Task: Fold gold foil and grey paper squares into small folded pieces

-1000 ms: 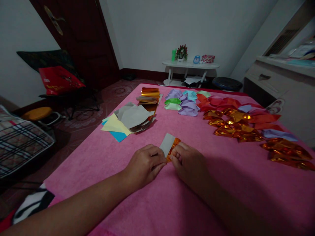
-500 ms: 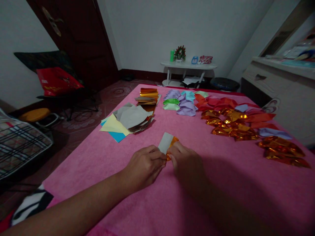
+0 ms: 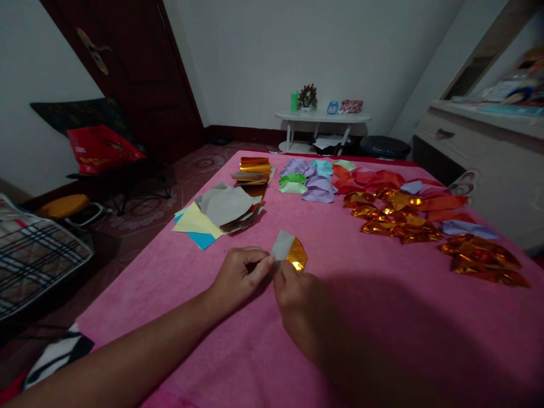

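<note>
A small folded piece of gold foil paper [image 3: 289, 251], white on its left half and shiny gold on its right, lies on the pink cloth [image 3: 382, 317] in front of me. My left hand [image 3: 238, 276] has its fingers curled, pinching the paper's near left edge. My right hand [image 3: 297, 303] is closed too, fingertips pressing the paper's near edge from below.
A loose pile of flat paper sheets [image 3: 216, 211] and a stack of gold foil sheets [image 3: 253, 169] lie at the far left. Folded pastel pieces [image 3: 310, 180], red pieces [image 3: 374, 181] and several gold folded pieces [image 3: 408, 221] spread right. A white side table [image 3: 323, 120] and a cabinet [image 3: 480, 158] stand beyond.
My right hand has slid back and to the left, uncovering the gold half of the paper. The left hand stays pinched on the white edge.
</note>
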`<control>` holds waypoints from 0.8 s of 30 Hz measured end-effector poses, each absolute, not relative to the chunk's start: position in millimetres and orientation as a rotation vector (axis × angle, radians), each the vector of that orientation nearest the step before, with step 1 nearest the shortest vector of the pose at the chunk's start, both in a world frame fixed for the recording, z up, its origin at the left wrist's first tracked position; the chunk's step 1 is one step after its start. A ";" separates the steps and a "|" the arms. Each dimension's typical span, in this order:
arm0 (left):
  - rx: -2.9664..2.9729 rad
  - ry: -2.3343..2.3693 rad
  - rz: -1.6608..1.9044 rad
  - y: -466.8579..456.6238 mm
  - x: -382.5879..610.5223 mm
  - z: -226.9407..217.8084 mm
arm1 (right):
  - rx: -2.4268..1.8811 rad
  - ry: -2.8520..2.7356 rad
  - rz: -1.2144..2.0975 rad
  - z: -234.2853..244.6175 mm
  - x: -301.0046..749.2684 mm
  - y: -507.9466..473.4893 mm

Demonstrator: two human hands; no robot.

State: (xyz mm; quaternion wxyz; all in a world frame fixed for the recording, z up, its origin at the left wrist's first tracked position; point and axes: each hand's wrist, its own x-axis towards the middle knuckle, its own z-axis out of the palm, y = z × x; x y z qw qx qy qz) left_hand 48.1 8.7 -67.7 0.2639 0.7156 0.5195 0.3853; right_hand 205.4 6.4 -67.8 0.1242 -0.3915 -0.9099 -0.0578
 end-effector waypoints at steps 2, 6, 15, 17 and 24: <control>1.893 1.387 1.097 11.3 47.6 -67.8 | -1.147 -2.654 -0.197 -68.9 204.1 7.1; 1.919 1.388 1.187 21.6 45.8 -67.5 | -1.062 -2.643 -0.301 -74.8 206.6 10.2; 1.948 1.419 1.324 60.5 45.9 -67.5 | -0.652 -2.855 0.013 -72.3 254.2 42.8; 1.951 1.386 1.321 63.7 45.9 -66.2 | -0.697 -2.791 0.278 -67.7 276.5 51.3; 2.075 1.141 1.082 50.6 48.3 -63.3 | -0.706 -2.518 0.615 -73.6 324.1 65.1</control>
